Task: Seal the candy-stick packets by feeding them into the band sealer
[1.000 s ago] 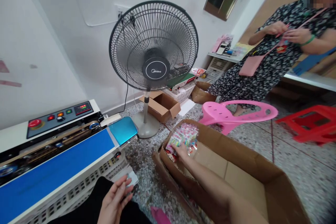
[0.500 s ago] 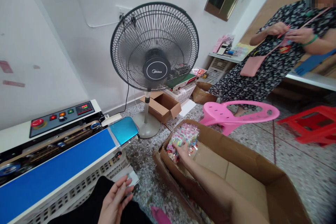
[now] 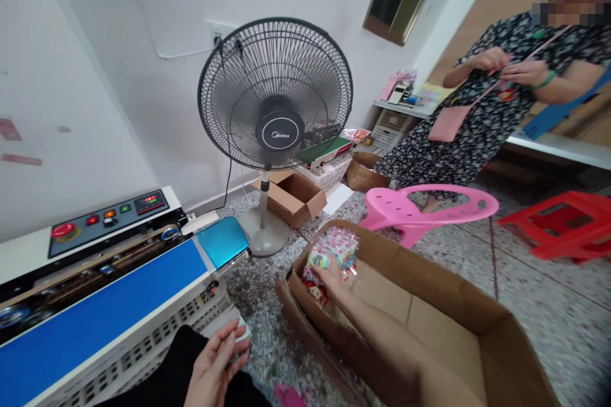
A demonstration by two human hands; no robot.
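Observation:
My right hand (image 3: 333, 276) reaches into a long cardboard box (image 3: 443, 324) at its far left end. Its fingers are closed around shiny clear packets with colourful prints (image 3: 334, 245); the fingertips are partly hidden. Just below that hand, a packet with a red-haired cartoon figure (image 3: 316, 293) shows in the box. My left hand (image 3: 220, 356) hovers over my dark-clothed lap, palm turned inward. Its fingers are loosely bent and apart, and I see nothing in them.
A belt machine (image 3: 109, 305) with a blue belt stands at the left. Ahead are a floor fan (image 3: 279, 130) and a small open carton (image 3: 293, 197). A pink chair (image 3: 429, 206) and red stool (image 3: 563, 226) sit right. Another person stands behind the chair, hands around a small item.
The packets under my right hand have shifted slightly, and more of the cartoon-figure packet below shows. My left hand stays nearly as it was. The view has swung a little right.

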